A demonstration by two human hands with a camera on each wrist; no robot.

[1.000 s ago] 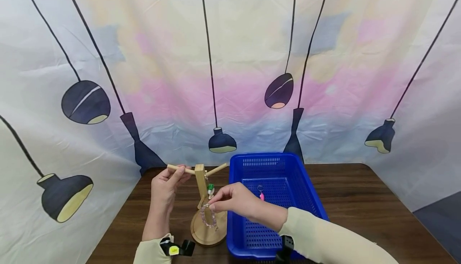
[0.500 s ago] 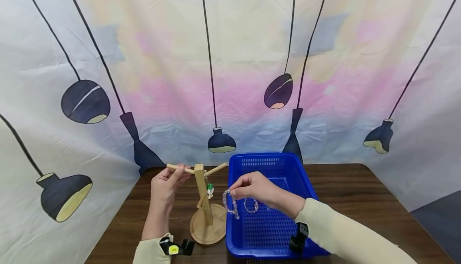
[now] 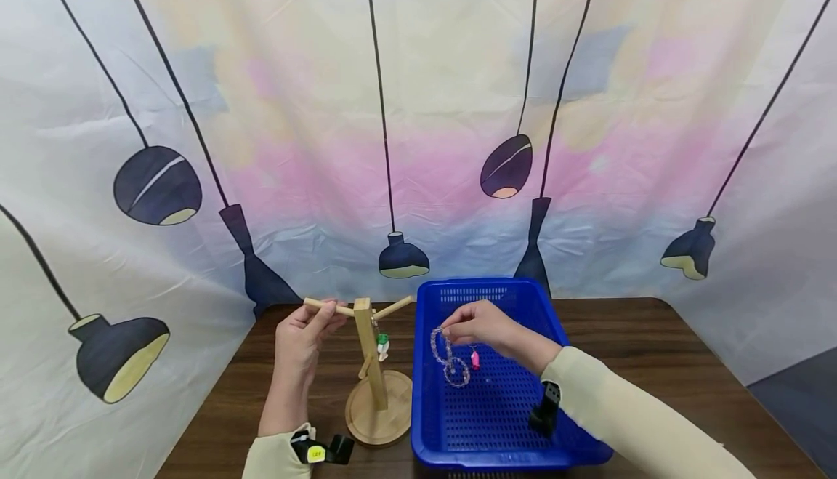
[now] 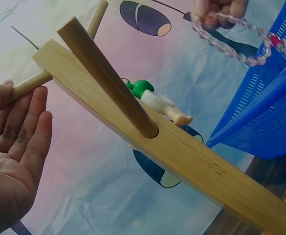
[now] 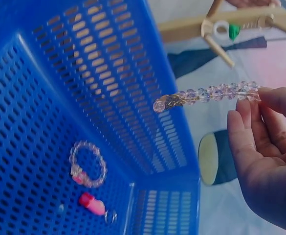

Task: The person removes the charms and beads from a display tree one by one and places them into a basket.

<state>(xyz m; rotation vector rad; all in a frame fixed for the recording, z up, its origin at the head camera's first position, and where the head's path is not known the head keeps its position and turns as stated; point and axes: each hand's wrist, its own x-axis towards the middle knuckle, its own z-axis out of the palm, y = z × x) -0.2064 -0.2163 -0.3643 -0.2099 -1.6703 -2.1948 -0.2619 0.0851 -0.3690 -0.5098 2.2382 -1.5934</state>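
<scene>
Moved the beaded bracelet (image 5: 213, 93) from beside the wooden stand (image 3: 367, 337) to over the blue basket (image 3: 421, 421). Wearing a yellow label (image 3: 317, 454), too small to read, on left strap (image 3: 301, 445). Pinching bracelet with right hand (image 3: 482, 328), peg (image 4: 31, 84) of stand with left hand (image 3: 301, 339).

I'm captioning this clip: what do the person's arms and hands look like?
The left hand and right hand are bare. The left sleeve and right sleeve are pale cream; the left carries a black strap with a yellow label, its marking unreadable, the right a black device.
</scene>
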